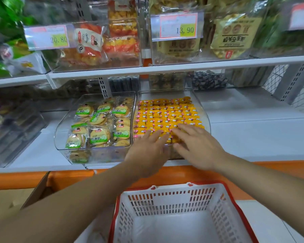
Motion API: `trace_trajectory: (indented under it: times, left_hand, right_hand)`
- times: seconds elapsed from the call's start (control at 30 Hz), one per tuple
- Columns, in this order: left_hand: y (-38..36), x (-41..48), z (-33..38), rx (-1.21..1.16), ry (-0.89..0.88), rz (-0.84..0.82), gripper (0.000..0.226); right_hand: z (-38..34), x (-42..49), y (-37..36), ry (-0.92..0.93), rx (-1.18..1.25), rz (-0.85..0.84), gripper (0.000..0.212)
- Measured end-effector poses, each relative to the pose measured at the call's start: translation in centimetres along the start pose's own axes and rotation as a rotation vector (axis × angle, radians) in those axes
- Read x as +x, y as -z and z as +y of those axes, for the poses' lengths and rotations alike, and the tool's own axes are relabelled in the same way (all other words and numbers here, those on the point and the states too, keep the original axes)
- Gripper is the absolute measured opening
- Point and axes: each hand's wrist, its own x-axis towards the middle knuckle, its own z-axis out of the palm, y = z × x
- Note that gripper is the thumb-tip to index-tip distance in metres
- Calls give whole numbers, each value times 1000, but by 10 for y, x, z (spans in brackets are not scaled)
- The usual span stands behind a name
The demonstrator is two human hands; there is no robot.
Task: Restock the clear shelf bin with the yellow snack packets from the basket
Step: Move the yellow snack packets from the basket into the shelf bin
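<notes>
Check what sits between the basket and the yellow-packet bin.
Head view: the orange shelf edge, with the left hand and right hand stretched across.

A shop, probably a grocery's snack aisle: white shelves (253, 137) carry clear bins (205, 111) of packaged snacks (98, 118), price tags (177, 26) read 13.90 and 20.80, a shopping basket (174, 194) stands below.

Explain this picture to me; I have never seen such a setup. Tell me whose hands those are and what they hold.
There is no machine here: a person wears one camera on the head, looking forward and down, so you see their own arms. The left hand and right hand lie flat, fingers straight, on the yellow packets that fill the clear bin on the shelf. Neither hand holds anything. To its left a second bin holds biscuits. Below stands the basket, showing only its bare floor.
</notes>
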Motion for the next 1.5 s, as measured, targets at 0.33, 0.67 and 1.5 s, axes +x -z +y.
trace_trajectory:
  times: [0.33,0.67,1.5]
  left_hand:
    - [-8,9,-4,101,-1,-58,59]
    - [-10,9,-5,70,-1,-4,54]
    - [-13,28,-4,57,118,-85,61]
  right_hand:
    - [9,8,-29,-15,-63,-141,73]
    - [-2,1,-23,-118,-63,40,68]
    - [3,19,-30,-107,-68,-98,69]
